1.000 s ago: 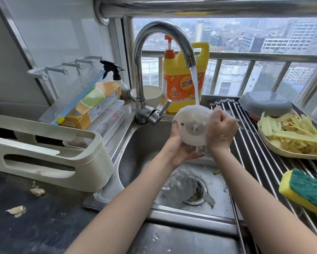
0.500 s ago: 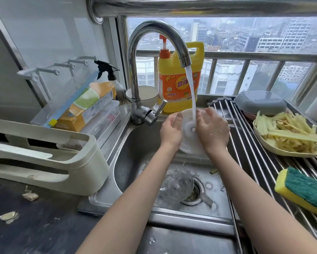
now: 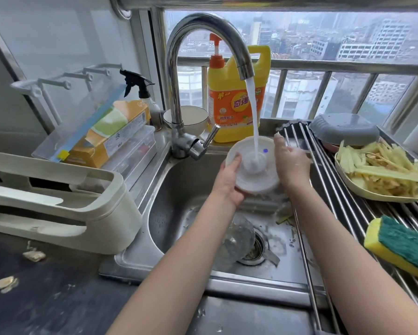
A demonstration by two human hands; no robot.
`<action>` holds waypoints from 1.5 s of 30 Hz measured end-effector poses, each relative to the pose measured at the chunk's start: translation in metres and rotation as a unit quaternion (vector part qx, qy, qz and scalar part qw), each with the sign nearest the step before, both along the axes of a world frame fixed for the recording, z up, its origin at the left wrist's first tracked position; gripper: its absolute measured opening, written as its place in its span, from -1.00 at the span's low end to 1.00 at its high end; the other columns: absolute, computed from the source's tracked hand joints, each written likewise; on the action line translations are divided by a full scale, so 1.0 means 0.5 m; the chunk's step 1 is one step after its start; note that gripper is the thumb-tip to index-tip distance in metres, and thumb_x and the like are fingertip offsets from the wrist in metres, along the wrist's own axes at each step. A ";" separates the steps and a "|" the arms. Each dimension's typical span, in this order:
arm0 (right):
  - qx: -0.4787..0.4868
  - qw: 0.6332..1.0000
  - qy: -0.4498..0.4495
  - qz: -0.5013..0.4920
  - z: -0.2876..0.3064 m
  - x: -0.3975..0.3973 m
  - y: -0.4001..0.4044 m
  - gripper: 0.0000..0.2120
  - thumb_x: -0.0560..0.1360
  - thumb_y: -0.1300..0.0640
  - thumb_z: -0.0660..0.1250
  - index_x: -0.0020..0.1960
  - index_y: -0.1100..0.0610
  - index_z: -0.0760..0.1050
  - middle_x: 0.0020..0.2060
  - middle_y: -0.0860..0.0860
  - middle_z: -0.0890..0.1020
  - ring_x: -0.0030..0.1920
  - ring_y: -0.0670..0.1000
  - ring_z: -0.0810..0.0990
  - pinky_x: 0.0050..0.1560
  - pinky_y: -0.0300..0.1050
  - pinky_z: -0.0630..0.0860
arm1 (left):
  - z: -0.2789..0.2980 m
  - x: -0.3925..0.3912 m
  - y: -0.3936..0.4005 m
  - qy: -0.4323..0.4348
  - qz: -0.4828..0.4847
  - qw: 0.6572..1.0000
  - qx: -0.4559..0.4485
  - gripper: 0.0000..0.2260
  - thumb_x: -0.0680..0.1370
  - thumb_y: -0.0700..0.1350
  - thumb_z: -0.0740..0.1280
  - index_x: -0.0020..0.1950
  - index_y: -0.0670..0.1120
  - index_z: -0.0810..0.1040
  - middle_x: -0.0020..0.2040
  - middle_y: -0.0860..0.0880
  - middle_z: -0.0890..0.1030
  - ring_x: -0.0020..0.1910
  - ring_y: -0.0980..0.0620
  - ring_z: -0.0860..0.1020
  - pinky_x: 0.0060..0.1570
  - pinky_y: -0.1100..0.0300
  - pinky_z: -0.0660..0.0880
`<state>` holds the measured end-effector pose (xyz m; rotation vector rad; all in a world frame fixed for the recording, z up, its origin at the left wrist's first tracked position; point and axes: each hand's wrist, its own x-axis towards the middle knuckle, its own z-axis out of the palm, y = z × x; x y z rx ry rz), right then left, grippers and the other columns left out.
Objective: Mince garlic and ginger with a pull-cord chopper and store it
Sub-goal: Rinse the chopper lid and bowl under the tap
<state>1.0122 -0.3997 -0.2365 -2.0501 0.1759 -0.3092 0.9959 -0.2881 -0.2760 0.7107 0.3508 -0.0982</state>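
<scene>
I hold the white chopper lid (image 3: 256, 176) over the sink, its inner side up, under the running tap stream. My left hand (image 3: 228, 180) grips its left rim, thumb on top. My right hand (image 3: 291, 162) is beside the lid's right edge with fingers straight, touching it at most with the palm. The clear chopper bowl (image 3: 237, 240) lies on its side in the sink basin (image 3: 176, 189) by the drain.
The tap (image 3: 179, 76) arches above. A yellow dish-soap bottle (image 3: 229, 102) and a white bowl (image 3: 191, 117) stand behind it. On the roll-up rack (image 3: 336, 197) at right sit a plate of peelings (image 3: 382, 175), a grey lid (image 3: 343, 130) and a sponge (image 3: 401, 245). A cream rack (image 3: 65, 201) stands left.
The lid has turned from facing me to lying flatter with its hollow side up under the water. My right hand has come off its face to the right edge, fingers opened.
</scene>
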 end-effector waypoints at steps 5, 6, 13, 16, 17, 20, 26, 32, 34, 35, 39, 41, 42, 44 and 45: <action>-0.059 0.997 0.028 0.043 0.002 0.005 -0.014 -0.47 0.47 -0.30 0.22 -0.05 0.20 0.45 -0.17 0.08 0.55 -0.17 0.07 0.52 -0.32 -0.12 0.33 | -0.003 -0.007 0.002 0.015 -0.026 0.997 0.076 -0.73 0.57 -0.14 0.35 0.27 -0.08 0.47 0.10 -0.21 0.62 -0.11 -0.14 0.63 -0.33 0.03 0.64; -0.065 0.995 0.040 0.060 0.003 0.006 -0.016 -0.47 0.46 -0.29 0.25 0.09 0.18 0.44 -0.06 0.07 0.55 -0.09 0.06 0.52 -0.25 -0.11 0.34 | -0.004 -0.007 0.001 0.000 -0.038 0.993 0.112 -0.76 0.57 -0.16 0.34 0.23 -0.11 0.49 0.03 -0.19 0.63 -0.16 -0.10 0.63 -0.34 0.10 0.62; -0.136 0.978 0.082 0.132 -0.007 0.009 -0.012 -0.59 0.49 -0.20 0.25 0.17 0.06 0.53 0.01 0.00 0.56 -0.02 0.05 0.51 -0.11 -0.15 0.35 | 0.000 -0.022 0.008 -0.049 0.005 0.959 0.278 -0.86 0.57 -0.05 0.36 0.04 -0.09 0.60 0.06 -0.17 0.65 0.02 -0.13 0.62 0.05 -0.02 0.58; -0.140 0.983 0.035 0.110 -0.006 0.008 -0.005 -0.65 0.50 -0.20 0.23 -0.08 0.07 0.55 -0.15 0.03 0.57 -0.14 0.05 0.50 -0.29 -0.15 0.29 | 0.000 -0.022 0.012 -0.131 0.109 0.841 0.514 -0.74 0.58 0.02 0.33 0.19 -0.07 0.61 0.13 -0.04 0.65 0.14 0.01 0.57 0.14 0.10 0.48; -0.152 0.983 0.017 0.102 -0.007 0.009 -0.005 -0.63 0.49 -0.21 0.24 -0.19 0.09 0.55 -0.24 0.05 0.58 -0.21 0.06 0.50 -0.35 -0.14 0.28 | -0.001 -0.024 0.013 -0.152 0.127 0.797 0.571 -0.72 0.59 0.04 0.31 0.23 -0.05 0.60 0.16 -0.02 0.65 0.16 0.04 0.56 0.18 0.12 0.46; -0.185 0.980 -0.017 0.074 -0.008 0.008 -0.009 -0.53 0.48 -0.22 0.26 -0.41 0.12 0.45 -0.44 0.05 0.49 -0.39 0.00 0.43 -0.45 -0.13 0.25 | -0.008 -0.023 0.008 -0.205 0.136 0.776 0.582 -0.72 0.60 -0.01 0.29 0.24 -0.10 0.59 0.18 -0.05 0.63 0.17 0.05 0.57 0.19 0.20 0.47; -0.153 0.986 -0.051 0.042 -0.011 0.000 0.002 -0.54 0.55 -0.20 0.20 -0.37 0.12 0.38 -0.38 0.03 0.49 -0.33 0.03 0.43 -0.38 -0.10 0.24 | -0.013 -0.003 0.014 -0.058 0.079 0.944 0.316 -0.80 0.57 -0.02 0.34 0.10 -0.11 0.59 0.10 -0.11 0.65 0.14 -0.09 0.59 0.21 0.02 0.51; -0.176 0.983 -0.040 0.021 -0.020 0.001 -0.001 -0.58 0.59 -0.14 0.14 -0.01 0.17 0.58 -0.06 0.17 0.64 -0.03 0.17 0.56 -0.18 -0.12 0.31 | -0.029 -0.012 0.009 0.153 -0.201 0.967 0.007 -0.18 0.41 0.44 0.22 0.30 -0.26 0.46 0.12 -0.31 0.61 0.03 -0.28 0.61 0.09 -0.21 0.54; -0.203 0.978 -0.037 0.019 -0.022 0.000 0.003 -0.61 0.59 -0.12 0.14 -0.05 0.16 0.58 -0.07 0.19 0.64 -0.07 0.17 0.56 -0.21 -0.13 0.28 | -0.035 -0.009 0.003 0.208 -0.167 0.964 0.016 -0.22 0.40 0.40 0.27 0.21 -0.29 0.44 0.05 -0.32 0.61 -0.12 -0.28 0.63 -0.06 -0.21 0.58; -0.216 0.975 -0.042 0.024 -0.024 -0.001 0.009 -0.64 0.59 -0.09 0.14 -0.10 0.14 0.56 -0.10 0.18 0.64 -0.12 0.16 0.54 -0.22 -0.14 0.27 | -0.036 -0.007 -0.001 0.218 -0.138 0.965 0.049 -0.24 0.40 0.41 0.27 0.17 -0.28 0.45 0.00 -0.32 0.63 -0.16 -0.27 0.63 -0.12 -0.19 0.60; -0.236 0.969 -0.053 0.053 -0.026 -0.001 0.022 -0.72 0.54 0.04 0.20 -0.19 0.23 0.51 -0.13 0.14 0.57 -0.20 0.10 0.46 -0.24 -0.13 0.29 | -0.044 -0.008 0.013 0.155 0.002 0.938 0.310 -0.36 0.50 0.37 0.18 0.21 -0.18 0.47 0.06 -0.21 0.63 -0.03 -0.22 0.62 0.00 -0.12 0.59; -0.228 0.970 -0.026 0.076 -0.024 0.001 0.014 -0.59 0.54 -0.07 0.24 -0.26 0.27 0.52 -0.14 0.12 0.57 -0.23 0.10 0.50 -0.27 -0.09 0.35 | -0.031 -0.018 0.036 0.071 0.082 0.875 0.472 -0.59 0.60 0.20 0.16 0.16 -0.12 0.50 0.09 -0.13 0.60 0.04 -0.17 0.56 0.08 -0.01 0.53; -0.219 0.972 -0.005 0.089 -0.024 0.000 0.012 -0.52 0.53 -0.16 0.22 -0.28 0.24 0.51 -0.20 0.13 0.58 -0.25 0.11 0.52 -0.28 -0.06 0.40 | -0.024 -0.022 0.047 0.034 0.107 0.832 0.544 -0.68 0.63 0.12 0.16 0.15 -0.09 0.51 0.09 -0.13 0.60 0.05 -0.17 0.55 0.06 0.01 0.52; -0.184 0.975 0.023 0.119 -0.027 -0.005 0.014 -0.45 0.50 -0.32 0.12 -0.25 0.16 0.48 -0.27 0.11 0.58 -0.25 0.12 0.56 -0.27 -0.06 0.46 | -0.006 -0.032 0.058 -0.015 0.138 0.776 0.615 -0.76 0.63 0.06 0.17 0.14 -0.04 0.52 0.06 -0.11 0.62 0.03 -0.15 0.56 -0.04 0.05 0.51; -0.160 0.978 0.027 0.133 -0.028 -0.010 0.017 -0.42 0.48 -0.38 0.08 -0.20 0.13 0.49 -0.26 0.10 0.59 -0.23 0.11 0.57 -0.24 -0.05 0.50 | -0.001 -0.035 0.057 -0.027 0.150 0.765 0.625 -0.73 0.63 0.09 0.17 0.15 -0.04 0.53 0.04 -0.08 0.62 0.00 -0.11 0.56 -0.09 0.09 0.48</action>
